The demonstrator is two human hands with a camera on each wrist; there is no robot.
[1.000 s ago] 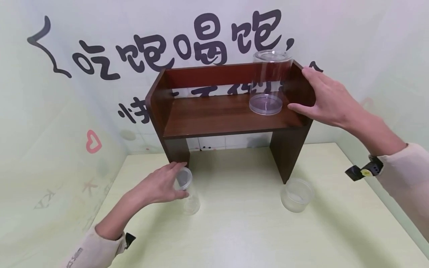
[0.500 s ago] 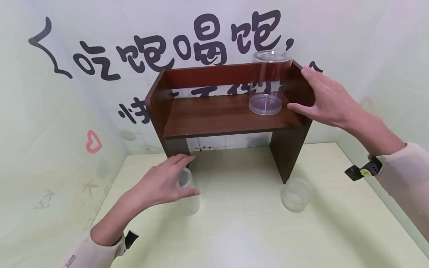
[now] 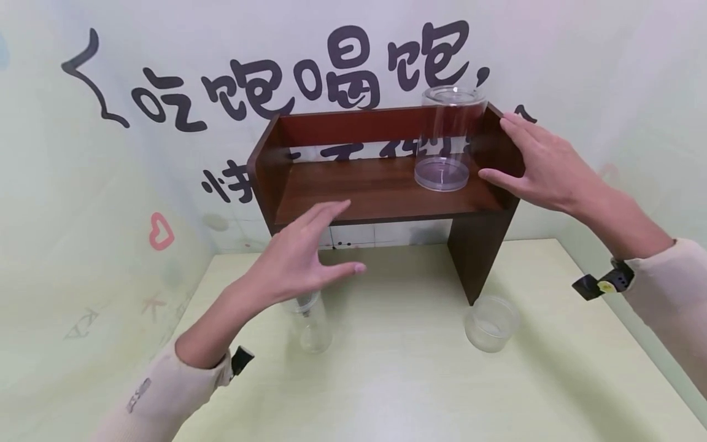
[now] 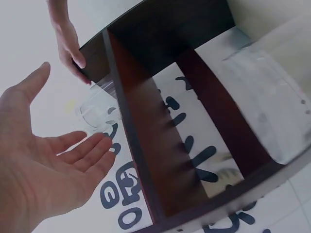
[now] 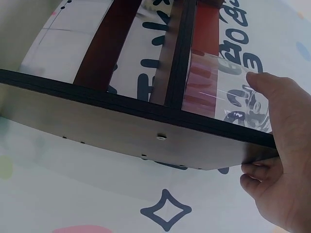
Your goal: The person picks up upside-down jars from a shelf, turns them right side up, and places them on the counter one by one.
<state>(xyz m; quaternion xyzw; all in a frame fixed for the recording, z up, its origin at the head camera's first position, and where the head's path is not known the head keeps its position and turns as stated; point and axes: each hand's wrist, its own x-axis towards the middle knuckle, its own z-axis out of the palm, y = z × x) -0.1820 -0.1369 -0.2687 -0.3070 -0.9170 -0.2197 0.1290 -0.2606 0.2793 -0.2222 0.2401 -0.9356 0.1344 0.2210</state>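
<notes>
My left hand (image 3: 293,261) is raised in front of the dark brown wooden shelf (image 3: 375,187), thumb and fingers spread, holding nothing. Its palm and straight fingers show in the left wrist view. Beneath it a clear jar with a lid (image 3: 316,328) stands on the table, partly hidden by the hand. My right hand (image 3: 552,175) grips the shelf's right side panel (image 5: 126,119), thumb on the inner side and fingers curled against the outer face. A tall clear jar (image 3: 444,138) stands on the upper board, close to that panel and the right thumb.
A low clear round container (image 3: 491,324) sits on the pale table (image 3: 409,380) by the shelf's right leg (image 3: 479,258). A white wall sheet (image 3: 182,67) with black lettering hangs behind the shelf.
My left hand has left the lidded jar and moved up and to the right, up to the shelf's front edge. The right hand stays at the side panel. The jars have not moved.
</notes>
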